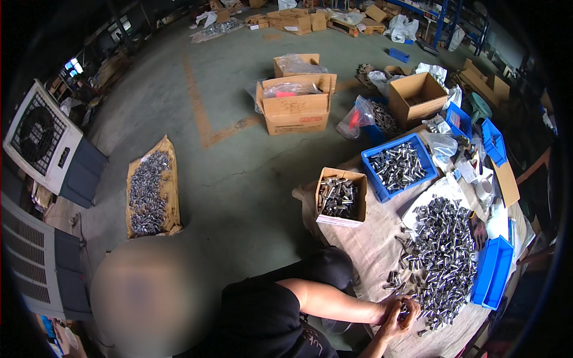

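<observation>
Both my hands meet at the near left edge of a large heap of short, shiny metal cylindrical parts point(444, 256). My left hand point(387, 308) comes in from the left with its fingers curled in. From the lower edge comes my right hand point(396, 326), closed against the left. A small metal part point(406, 308) shows between the fingers; its exact shape is mostly hidden. A few loose parts lie on the beige cloth point(376, 256) just beyond the hands.
A small carton point(341, 221) and a blue bin point(387, 195), both holding metal parts, stand beyond the heap. Right of it lies a blue tray point(493, 273). Cartons point(295, 119) stand on the floor; a sheet of parts point(172, 197) lies near an air cooler point(51, 143). A blurred patch covers the lower left.
</observation>
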`<act>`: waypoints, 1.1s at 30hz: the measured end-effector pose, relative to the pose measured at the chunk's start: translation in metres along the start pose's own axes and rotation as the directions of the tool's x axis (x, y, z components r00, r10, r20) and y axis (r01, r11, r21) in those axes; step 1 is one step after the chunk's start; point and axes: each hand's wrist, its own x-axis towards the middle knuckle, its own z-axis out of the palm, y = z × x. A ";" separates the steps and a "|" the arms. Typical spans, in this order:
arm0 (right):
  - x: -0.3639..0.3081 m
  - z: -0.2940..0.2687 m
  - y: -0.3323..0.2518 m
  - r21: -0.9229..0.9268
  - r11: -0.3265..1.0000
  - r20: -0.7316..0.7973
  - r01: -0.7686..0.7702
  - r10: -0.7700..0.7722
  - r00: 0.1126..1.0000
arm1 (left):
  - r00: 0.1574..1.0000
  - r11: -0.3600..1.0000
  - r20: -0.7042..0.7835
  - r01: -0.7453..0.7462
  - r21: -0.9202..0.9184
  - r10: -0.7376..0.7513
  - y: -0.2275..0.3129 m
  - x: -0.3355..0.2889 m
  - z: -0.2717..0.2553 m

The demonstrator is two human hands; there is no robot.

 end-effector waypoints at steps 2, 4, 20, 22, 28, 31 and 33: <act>-0.003 0.010 0.005 -0.166 0.986 -0.112 0.029 -0.047 0.993 | 0.999 0.999 0.042 0.001 -0.035 0.001 0.002 -0.002 0.002; -0.004 0.018 0.021 0.042 0.999 -0.297 -0.025 0.036 0.954 | 0.996 0.998 0.092 0.018 -0.063 -0.012 0.002 -0.002 0.005; 0.011 -0.047 0.001 0.016 0.919 0.227 0.393 -0.386 0.894 | 0.871 0.897 0.311 0.429 -0.110 -0.379 -0.016 0.009 -0.010; 0.015 -0.044 0.005 -0.015 0.912 0.191 0.410 -0.400 0.896 | 0.725 0.751 0.251 0.660 0.013 -0.641 -0.068 0.017 -0.010; 0.010 -0.047 0.027 -0.014 0.910 0.148 0.415 -0.408 0.901 | -0.162 -0.171 -0.101 0.981 0.088 -0.982 -0.217 -0.082 -0.069; -0.007 -0.057 0.026 -0.262 0.836 0.080 0.482 -0.479 0.874 | -0.500 -0.508 -0.187 0.861 -0.004 -0.846 -0.247 -0.155 -0.098; -0.025 -0.047 0.039 -0.371 0.828 0.210 0.420 -0.366 0.907 | -0.628 -0.630 -0.209 0.774 -0.066 -0.749 -0.251 -0.185 -0.114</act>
